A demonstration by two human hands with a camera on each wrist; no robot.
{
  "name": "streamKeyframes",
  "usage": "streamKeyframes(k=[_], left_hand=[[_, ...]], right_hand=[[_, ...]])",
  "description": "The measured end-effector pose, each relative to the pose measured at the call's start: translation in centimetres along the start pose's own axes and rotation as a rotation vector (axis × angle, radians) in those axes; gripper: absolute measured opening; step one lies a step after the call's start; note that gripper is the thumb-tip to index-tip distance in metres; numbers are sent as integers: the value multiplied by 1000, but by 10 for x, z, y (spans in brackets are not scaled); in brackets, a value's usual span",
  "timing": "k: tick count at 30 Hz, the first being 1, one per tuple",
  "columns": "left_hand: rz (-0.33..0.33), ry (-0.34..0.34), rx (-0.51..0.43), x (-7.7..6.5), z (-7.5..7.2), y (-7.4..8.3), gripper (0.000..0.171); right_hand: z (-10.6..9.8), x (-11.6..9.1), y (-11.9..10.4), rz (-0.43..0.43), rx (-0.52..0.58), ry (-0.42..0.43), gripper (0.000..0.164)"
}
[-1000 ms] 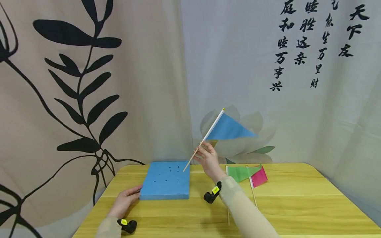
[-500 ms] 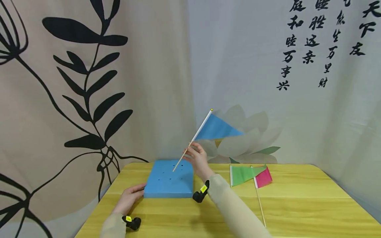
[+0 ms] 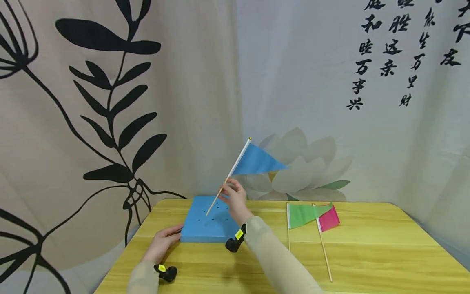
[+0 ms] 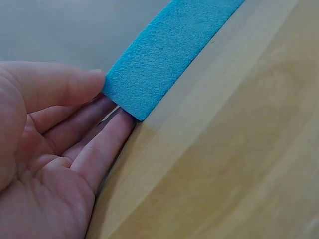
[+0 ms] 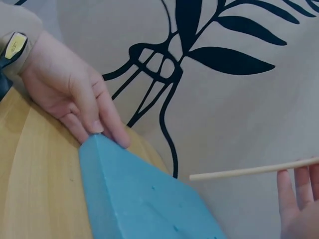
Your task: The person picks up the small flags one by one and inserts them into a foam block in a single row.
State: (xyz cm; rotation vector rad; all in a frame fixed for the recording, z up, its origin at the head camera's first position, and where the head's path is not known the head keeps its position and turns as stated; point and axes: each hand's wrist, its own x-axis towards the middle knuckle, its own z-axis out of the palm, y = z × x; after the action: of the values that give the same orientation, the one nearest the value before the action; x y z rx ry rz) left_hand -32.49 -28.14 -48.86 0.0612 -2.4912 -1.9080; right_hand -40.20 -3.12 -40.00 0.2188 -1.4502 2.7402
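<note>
A curtain [image 3: 205,102] (leaf-printed) hangs behind the wooden table [image 3: 385,241].

The blue block [image 4: 162,59] looked like matt foam, its side finely pitted and its top smoother, while the blue flag [image 3: 257,160] was thin, dull cloth with a smooth, white plastic-looking sleeve [image 3: 239,157] and a bare wooden stick [image 5: 239,172]. The green flag [image 3: 305,215] and pink flag [image 3: 329,219] appeared to be similar matt cloth, the desk [image 3: 382,245] smooth, grained wood with a faint sheen, and the curtain [image 3: 293,61] dull, softly creased cloth.
</note>
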Motion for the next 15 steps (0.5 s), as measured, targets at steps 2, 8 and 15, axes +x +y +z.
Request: streamKeyframes(k=[2, 8, 15], left_hand=[[-1, 2, -6, 1, -1, 1, 41], [20, 7, 0, 4, -3, 4, 41], [17, 8, -32, 2, 2, 3, 40]], right_hand=[[2, 1, 3, 4, -19, 15, 28], [8, 2, 12, -6, -61, 38, 21], [11, 3, 24, -10, -78, 38, 17]])
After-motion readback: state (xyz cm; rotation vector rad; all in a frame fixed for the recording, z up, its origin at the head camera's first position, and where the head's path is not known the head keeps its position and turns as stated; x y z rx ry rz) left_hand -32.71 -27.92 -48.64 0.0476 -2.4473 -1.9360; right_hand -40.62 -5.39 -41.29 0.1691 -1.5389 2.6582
